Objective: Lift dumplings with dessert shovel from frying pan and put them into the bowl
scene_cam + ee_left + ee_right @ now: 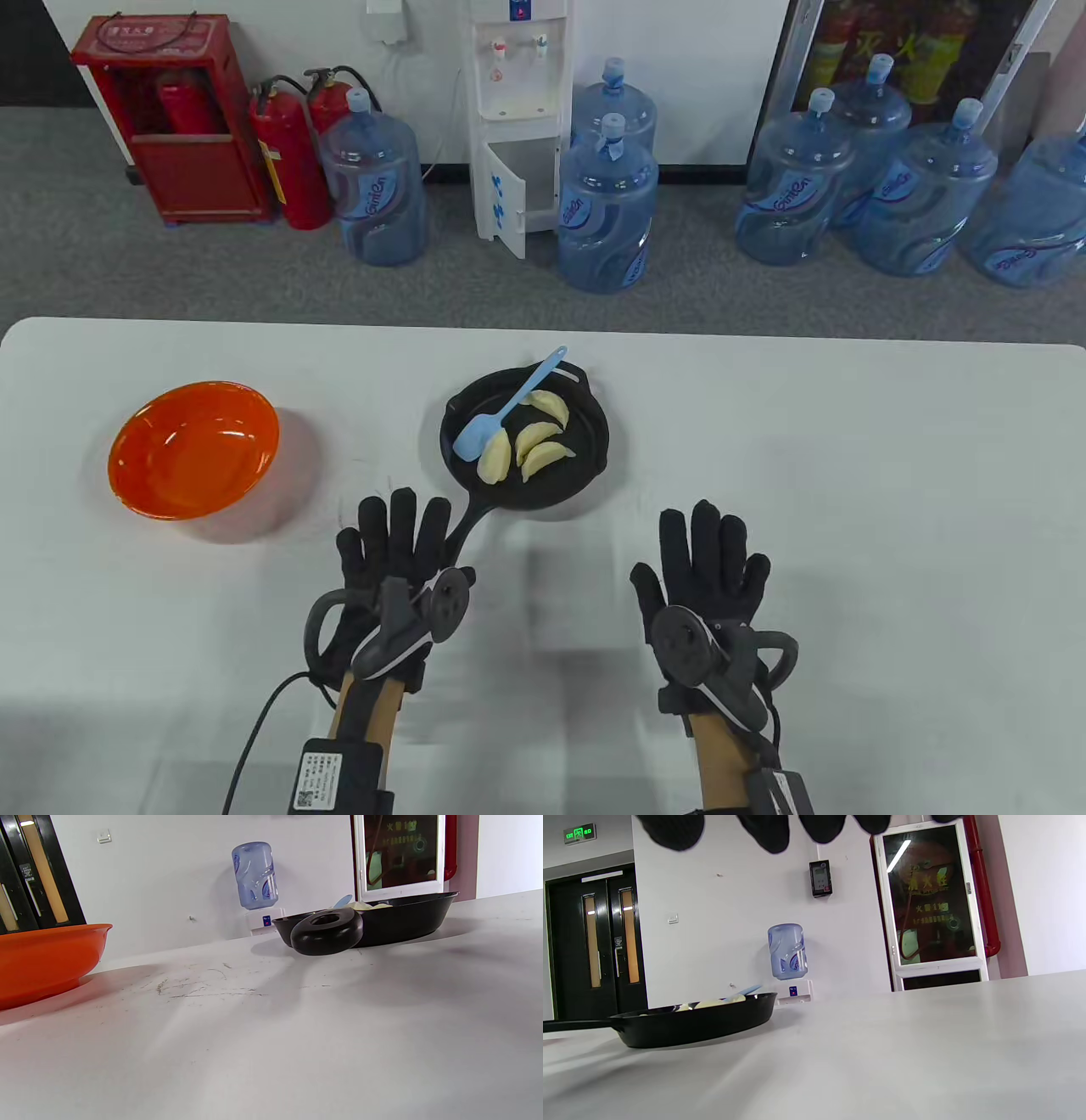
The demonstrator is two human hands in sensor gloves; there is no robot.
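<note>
— Grip status?

— I am holding nothing. My left hand (392,552) and right hand (706,560) are hovering over the table (848,509), fingers (768,832) straight and spread, both released.

— Nearest item?

— The frying pan (585,458), just beyond my hands. Its handle (462,531) is pointing back toward my left hand, passing beside the fingertips; I cannot tell whether they are touching.

— Contents?

— Four dumplings (543,446) are lying in the pan. The blue dessert shovel (505,407) is resting among them, blade down by one dumpling, handle leaning over the far rim.

— And the bowl?

— The orange bowl (193,450) is sitting well left of the pan, apart from it.

— Beyond the table?

— Water jugs (607,204), a dispenser (519,110) and fire extinguishers (288,157) are standing along the wall.
</note>
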